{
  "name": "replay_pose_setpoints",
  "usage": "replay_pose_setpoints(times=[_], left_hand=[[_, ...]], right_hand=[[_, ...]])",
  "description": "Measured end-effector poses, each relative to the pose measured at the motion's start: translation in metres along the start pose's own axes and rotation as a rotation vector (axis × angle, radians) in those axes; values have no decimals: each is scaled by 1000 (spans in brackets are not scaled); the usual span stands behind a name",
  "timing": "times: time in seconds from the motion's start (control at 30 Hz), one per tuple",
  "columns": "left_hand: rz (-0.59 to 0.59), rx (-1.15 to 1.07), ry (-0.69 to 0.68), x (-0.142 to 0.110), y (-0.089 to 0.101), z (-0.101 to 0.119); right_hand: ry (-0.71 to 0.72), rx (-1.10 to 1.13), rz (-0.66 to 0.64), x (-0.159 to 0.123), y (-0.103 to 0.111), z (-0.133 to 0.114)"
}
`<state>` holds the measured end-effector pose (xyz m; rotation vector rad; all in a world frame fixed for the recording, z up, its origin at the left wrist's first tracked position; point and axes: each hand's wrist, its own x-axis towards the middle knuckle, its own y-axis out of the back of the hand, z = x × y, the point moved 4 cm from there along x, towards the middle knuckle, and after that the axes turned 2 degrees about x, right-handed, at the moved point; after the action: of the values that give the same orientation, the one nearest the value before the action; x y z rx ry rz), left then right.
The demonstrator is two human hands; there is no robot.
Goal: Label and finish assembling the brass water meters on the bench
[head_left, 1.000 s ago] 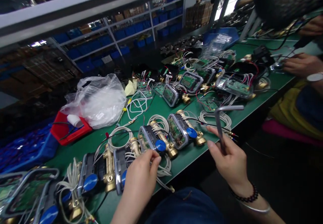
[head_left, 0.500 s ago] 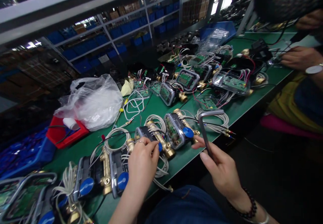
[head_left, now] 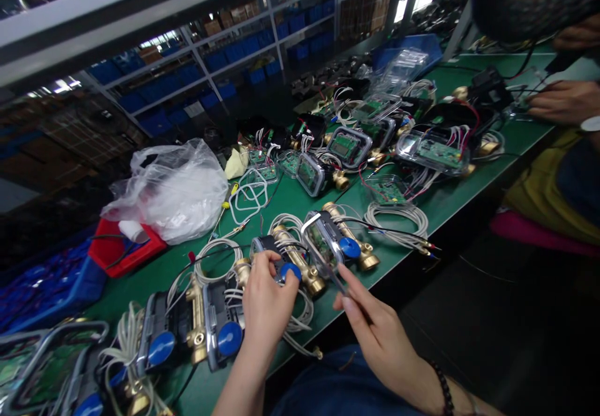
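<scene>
My left hand (head_left: 268, 300) is closed at the near end of a dark meter housing, its fingers curled beside the blue round cap (head_left: 290, 271). Exactly where the fingertips grip is partly hidden. In my right hand (head_left: 375, 325), a thin grey bent strip (head_left: 335, 278) is pinched between thumb and fingers. Its bright upper arm reaches over the clear-lidded meter (head_left: 323, 241); whether the two touch I cannot tell. Brass pipe fittings (head_left: 300, 260) and coiled grey cables lie beside these meters.
More meters (head_left: 162, 328) stand at the left front. Behind are a plastic bag (head_left: 173, 191), a red bin (head_left: 105, 250), a blue bin (head_left: 89, 285) and white gaskets (head_left: 248, 197). Open circuit-board housings (head_left: 349, 147) crowd the back. Another person's hand (head_left: 565, 100) works at the right.
My right hand has moved left with the grey strip, from beside the cable coil to over the clear-lidded meter. The left hand has shifted slightly, and more of the blue cap shows.
</scene>
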<state>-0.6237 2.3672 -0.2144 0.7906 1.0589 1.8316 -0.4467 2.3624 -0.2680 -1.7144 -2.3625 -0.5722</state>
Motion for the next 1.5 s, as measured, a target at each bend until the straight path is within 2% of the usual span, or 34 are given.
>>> replay_pose_setpoints(times=[0.2, 0.33, 0.43, 0.57, 0.73, 0.87, 0.93, 1.0, 1.07, 1.27, 1.5], left_hand=[[1, -12, 15, -2, -2, -1], [6, -16, 45, -3, -1, 0], [15, -31, 36, -2, -2, 0], [37, -34, 57, -3, -5, -5], [44, -56, 52, -4, -7, -7], [54, -41, 107, -5, -5, -4], [60, -41, 112, -5, -4, -2], [68, -42, 92, -5, -4, -1], [81, -23, 32, -5, -4, -1], [127, 57, -241, -8, -7, -1], [253, 138, -309, -17, -7, 0]], right_hand=[[56, 35, -39, -1, -15, 7], [1, 2, -113, -5, -24, 20], [-38, -24, -139, -5, -23, 22], [40, -4, -35, -3, -15, 13], [-4, -62, -176, -2, -21, 12], [38, -52, -71, -1, -16, 8], [28, -65, -110, -1, -19, 9], [-21, -84, -191, -1, -23, 12], [-55, -80, -209, -1, -25, 14], [-18, -49, -18, 5, -8, 12], [-43, -54, 6, 8, -2, 12]])
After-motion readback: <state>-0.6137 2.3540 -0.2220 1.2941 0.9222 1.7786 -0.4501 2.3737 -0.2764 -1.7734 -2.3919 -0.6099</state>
